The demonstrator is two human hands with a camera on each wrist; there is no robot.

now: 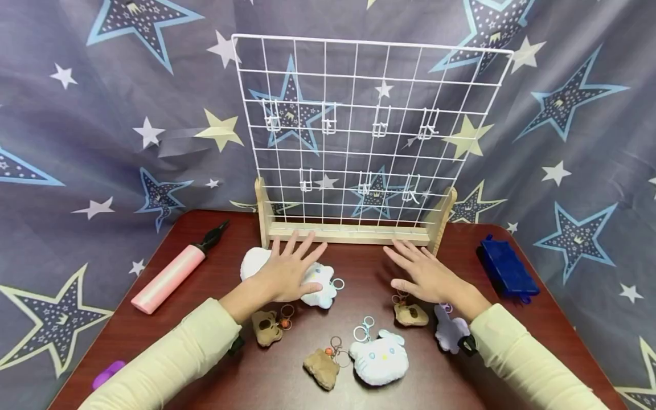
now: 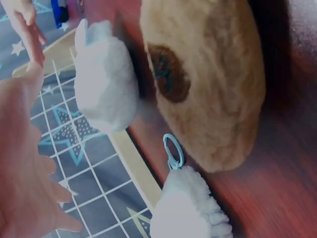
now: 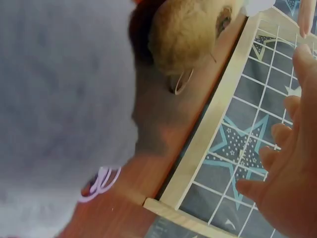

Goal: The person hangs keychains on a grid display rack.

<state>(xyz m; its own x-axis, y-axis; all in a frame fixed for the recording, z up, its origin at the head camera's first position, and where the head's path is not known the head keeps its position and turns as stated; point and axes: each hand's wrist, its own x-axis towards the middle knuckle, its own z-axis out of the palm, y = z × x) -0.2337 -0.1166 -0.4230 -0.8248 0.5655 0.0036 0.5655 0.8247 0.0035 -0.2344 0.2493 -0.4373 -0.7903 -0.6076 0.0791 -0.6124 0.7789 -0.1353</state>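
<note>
Picking up seems not begun, as the left hand (image 1: 285, 276) by a white kitty plush (image 1: 323, 289) left on the counter (image 1: 359, 279) and the right hand (image 1: 432, 276) by a brown plush (image 1: 411, 315) on the right have spread, empty grips, so lifting one should need curling fingers.

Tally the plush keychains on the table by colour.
White plush keychains: 3, two of them partly hidden by the left hand in the head view
Brown plush keychains: 3
Purple-grey plush keychain: 1
Total: 7
</note>
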